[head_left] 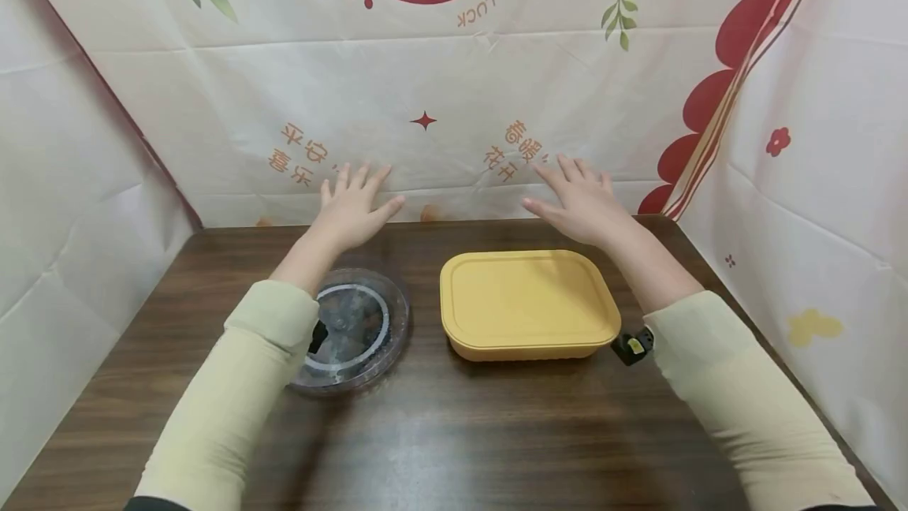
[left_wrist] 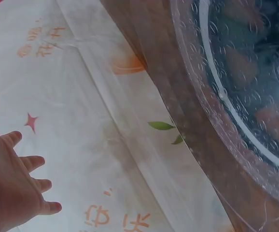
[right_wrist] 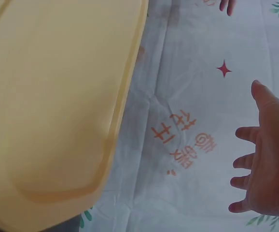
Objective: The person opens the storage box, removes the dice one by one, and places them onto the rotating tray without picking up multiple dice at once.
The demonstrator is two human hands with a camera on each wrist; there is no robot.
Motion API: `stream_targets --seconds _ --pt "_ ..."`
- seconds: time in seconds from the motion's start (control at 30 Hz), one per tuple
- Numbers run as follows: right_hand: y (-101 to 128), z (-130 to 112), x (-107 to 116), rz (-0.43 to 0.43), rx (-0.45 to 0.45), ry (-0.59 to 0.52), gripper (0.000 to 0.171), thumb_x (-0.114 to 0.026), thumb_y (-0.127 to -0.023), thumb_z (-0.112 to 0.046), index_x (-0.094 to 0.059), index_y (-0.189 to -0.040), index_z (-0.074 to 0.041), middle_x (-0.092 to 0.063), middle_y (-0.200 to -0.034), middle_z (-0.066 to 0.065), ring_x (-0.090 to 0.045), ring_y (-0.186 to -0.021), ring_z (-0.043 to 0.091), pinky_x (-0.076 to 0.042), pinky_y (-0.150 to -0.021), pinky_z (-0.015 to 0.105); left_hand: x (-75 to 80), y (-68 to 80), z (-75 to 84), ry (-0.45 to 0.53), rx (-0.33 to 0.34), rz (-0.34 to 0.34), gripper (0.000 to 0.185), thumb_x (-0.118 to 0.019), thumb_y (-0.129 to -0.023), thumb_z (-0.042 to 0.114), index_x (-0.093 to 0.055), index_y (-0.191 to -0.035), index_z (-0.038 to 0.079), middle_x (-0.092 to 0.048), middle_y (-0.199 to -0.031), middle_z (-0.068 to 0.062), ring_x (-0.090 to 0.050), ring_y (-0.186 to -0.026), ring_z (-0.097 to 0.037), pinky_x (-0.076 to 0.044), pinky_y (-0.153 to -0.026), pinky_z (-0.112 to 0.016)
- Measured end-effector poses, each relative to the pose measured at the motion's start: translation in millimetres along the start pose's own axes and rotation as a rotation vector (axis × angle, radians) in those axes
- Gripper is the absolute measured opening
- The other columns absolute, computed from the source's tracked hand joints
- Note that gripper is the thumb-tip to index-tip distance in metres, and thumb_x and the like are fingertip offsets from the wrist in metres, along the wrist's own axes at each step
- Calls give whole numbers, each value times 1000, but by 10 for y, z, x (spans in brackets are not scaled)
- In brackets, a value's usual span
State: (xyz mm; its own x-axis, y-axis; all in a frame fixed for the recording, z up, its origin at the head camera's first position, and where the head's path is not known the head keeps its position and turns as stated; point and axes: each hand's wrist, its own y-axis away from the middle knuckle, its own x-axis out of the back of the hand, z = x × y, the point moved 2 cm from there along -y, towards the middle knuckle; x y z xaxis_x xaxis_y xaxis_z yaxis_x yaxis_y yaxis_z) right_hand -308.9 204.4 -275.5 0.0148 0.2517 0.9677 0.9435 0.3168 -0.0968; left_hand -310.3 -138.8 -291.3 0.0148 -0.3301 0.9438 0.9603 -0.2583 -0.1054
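Both hands are stretched out over the far side of the table, fingers spread. My left hand (head_left: 355,207) holds nothing; below its wrist sits a round clear plastic container (head_left: 399,322) with a pale ring on its lid, partly hidden by the sleeve. In the left wrist view, dark and reddish contents show through the container's beaded cover (left_wrist: 241,96). On the right, my right hand (head_left: 582,199) is likewise bare, beyond the back right corner of a yellow lidded box (head_left: 528,302). The box's lid (right_wrist: 67,96) fills the left of the right wrist view.
A dark wood-grain table (head_left: 440,432) carries both containers. White printed cloth (head_left: 426,69) hangs right behind its far edge, with more cloth at the left and right sides. A small black device (head_left: 631,346) shows by the right cuff.
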Motion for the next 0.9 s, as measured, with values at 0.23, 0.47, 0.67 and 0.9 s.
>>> stream_targets --seconds 0.23,0.47,0.67,0.9 --pt "237 5 57 49 78 8 75 -40 -94 -62 -24 -153 -18 -7 -158 19 -1 -142 40 3 -106 66 -42 164 70 65 -79 14 81 -32 -92 68 -6 -155 24 -13 -158 -12 0 -144 -34 3 -109 -60" --pt "453 50 20 102 119 -27 70 -47 -94 -57 -35 -149 -15 -17 -157 17 -11 -141 39 -2 -107 64 -124 335 141 133 -140 12 85 -36 -92 68 -10 -155 17 -17 -157 -11 -9 -143 -31 -6 -110 -59" --pt "642 75 -14 159 173 -77 63 -56 -94 -47 -43 -144 -12 -27 -152 18 -18 -139 40 -7 -106 65 -181 497 222 227 -163 3 89 -42 -90 68 -10 -155 14 -15 -158 -10 -8 -144 -28 -6 -112 -55" --pt "873 118 -167 208 240 -144 55 -64 -92 -35 -51 -138 -8 -38 -147 17 -26 -137 39 -17 -104 64 -374 695 281 373 -177 -38 89 -47 -90 64 -10 -155 15 -15 -158 -9 -11 -143 -28 -15 -111 -55"
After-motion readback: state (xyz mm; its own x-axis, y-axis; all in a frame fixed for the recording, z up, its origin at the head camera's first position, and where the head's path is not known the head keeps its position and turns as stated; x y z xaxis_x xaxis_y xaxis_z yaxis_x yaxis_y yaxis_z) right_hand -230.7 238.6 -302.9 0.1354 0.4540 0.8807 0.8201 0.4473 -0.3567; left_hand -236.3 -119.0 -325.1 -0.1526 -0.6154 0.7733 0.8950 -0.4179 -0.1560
